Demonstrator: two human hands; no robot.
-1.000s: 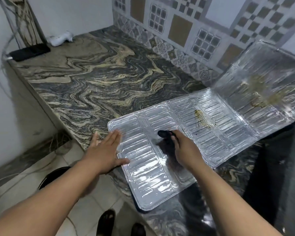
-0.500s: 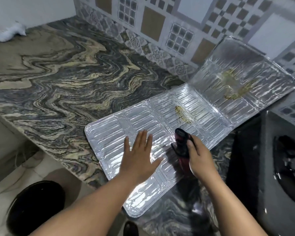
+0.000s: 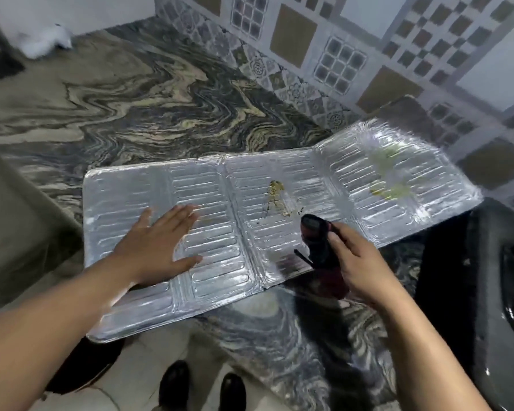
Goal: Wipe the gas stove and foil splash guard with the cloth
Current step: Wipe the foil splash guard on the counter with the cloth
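Foil first: the shiny silver ribbed foil splash guard [image 3: 250,209] lies flat on the swirly grey stone counter [image 3: 149,108], one corner poking past the edge. Flat on the guard's left panel rests the left hand [image 3: 158,247], fingers straight and spread. Just beside the guard's near edge, the right hand [image 3: 359,262] squeezes a dark red cloth [image 3: 321,244]. Yellow messy spots [image 3: 276,197] sit mid-guard. It looks thin, light and easily bent, so pressing it flat seems wise.

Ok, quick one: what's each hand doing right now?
Left hand: open, fingers flat, pressing on the foil splash guard.
Right hand: closed, gripping the dark red cloth.
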